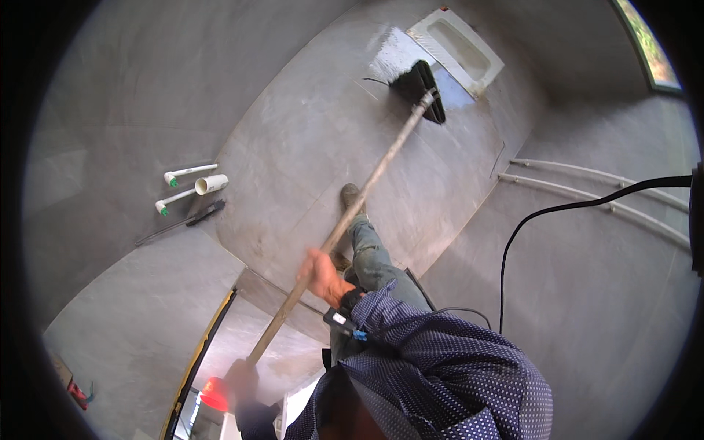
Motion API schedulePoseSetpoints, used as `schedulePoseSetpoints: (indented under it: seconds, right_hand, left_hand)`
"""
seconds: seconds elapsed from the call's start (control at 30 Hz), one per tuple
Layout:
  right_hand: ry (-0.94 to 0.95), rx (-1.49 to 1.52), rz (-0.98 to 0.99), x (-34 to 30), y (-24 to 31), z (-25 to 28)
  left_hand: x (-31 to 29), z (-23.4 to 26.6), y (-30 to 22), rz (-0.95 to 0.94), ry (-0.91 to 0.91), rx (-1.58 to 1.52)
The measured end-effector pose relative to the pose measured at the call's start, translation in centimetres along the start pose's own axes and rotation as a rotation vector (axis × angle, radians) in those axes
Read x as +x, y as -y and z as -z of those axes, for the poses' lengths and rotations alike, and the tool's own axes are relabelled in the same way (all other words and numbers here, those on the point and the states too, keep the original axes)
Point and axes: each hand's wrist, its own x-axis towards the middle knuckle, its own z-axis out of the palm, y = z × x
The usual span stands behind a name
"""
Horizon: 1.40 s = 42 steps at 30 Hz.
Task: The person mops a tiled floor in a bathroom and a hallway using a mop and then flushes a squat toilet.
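Note:
A long-handled broom [386, 160] with a black head [427, 82] slants across the view. Its head rests on the tiled floor beside a white squat toilet [462, 48], next to a wet, shiny patch. My right hand [321, 279] is wrapped round the middle of the wooden handle. Near the handle's lower end is my left hand [240, 381], closed round it and smeared by motion.
White pipes [192, 170] with green ends and a wider pipe stub [211, 184] jut out at the left. A thin dark-ended tool [202, 214] lies near them. Two pale pipes [587, 189] run along the right wall. A doorway edge [198, 359] and red object [214, 394] are at lower left.

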Motion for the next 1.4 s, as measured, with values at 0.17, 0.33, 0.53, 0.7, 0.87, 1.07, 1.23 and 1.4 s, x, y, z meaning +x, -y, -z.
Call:
schedulePoseSetpoints:
  seconds: [0.17, 0.33, 0.53, 0.7, 0.87, 1.07, 1.23, 1.4]
  right_hand:
    - [-0.037, 0.197, -0.024, -5.7, -3.5, 2.9]
    - [-0.042, 0.442, 0.003, -6.8, -2.9, 5.7]
    - [-0.087, 0.542, 0.143, -2.3, 5.3, 12.6]
    - [-0.074, 0.551, 0.134, -4.1, 7.2, 12.4]
    - [-0.059, 0.525, 0.172, -5.9, 7.2, 12.6]
    - [-0.030, 0.562, 0.176, -5.7, 8.7, 11.3]
    - [-0.014, 0.533, 0.171, -5.7, 10.5, 10.6]
    - [-0.200, 0.539, 0.215, -6.3, 15.1, 9.9]
  left_hand:
    - [2.0, 3.3, 6.1, -0.214, -0.235, 0.111]
    - [10.1, 11.5, 2.2, -0.410, -0.319, 0.236]
    - [16.5, 16.2, -12.8, -0.695, -0.363, 0.179]
    - [15.2, 19.9, -16.6, -0.662, -0.378, 0.207]
    - [14.1, 21.3, -17.9, -0.657, -0.324, 0.208]
    - [16.1, 22.5, -19.3, -0.660, -0.294, 0.218]
    - [18.2, 24.8, -21.8, -0.654, -0.288, 0.246]
    - [20.8, 27.6, -24.4, -0.718, -0.274, 0.321]
